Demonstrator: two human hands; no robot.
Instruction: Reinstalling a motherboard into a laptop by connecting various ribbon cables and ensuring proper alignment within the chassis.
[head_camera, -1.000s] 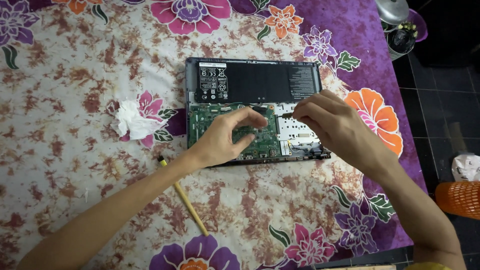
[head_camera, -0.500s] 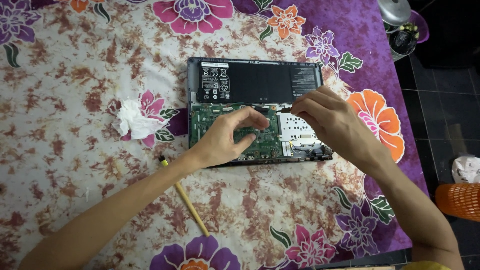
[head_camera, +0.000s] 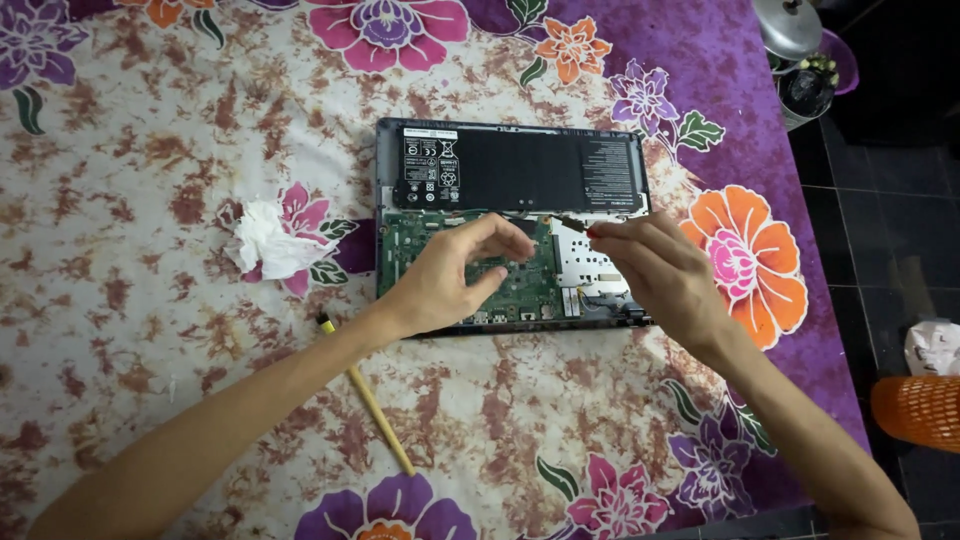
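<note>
An opened laptop (head_camera: 520, 170) lies bottom-up on the flowered cloth, showing its black battery and green circuit board (head_camera: 530, 285). My left hand (head_camera: 450, 280) arches over the board's left part, thumb and fingers curved and apart, with the fingertips on the board. My right hand (head_camera: 660, 275) hovers over the silver plate at the board's right. Its fingers pinch a thin dark tool (head_camera: 568, 222) whose tip points at the battery's lower edge.
A crumpled white tissue (head_camera: 265, 240) lies left of the laptop. A thin wooden stick with a yellow-black end (head_camera: 368, 395) rests by my left forearm. The table edge runs along the right, with dark floor, an orange basket (head_camera: 920, 410) and a metal pot (head_camera: 790, 25) beyond.
Both hands stay over the laptop in nearly the same pose. My right hand's fingertips have dipped slightly towards the board.
</note>
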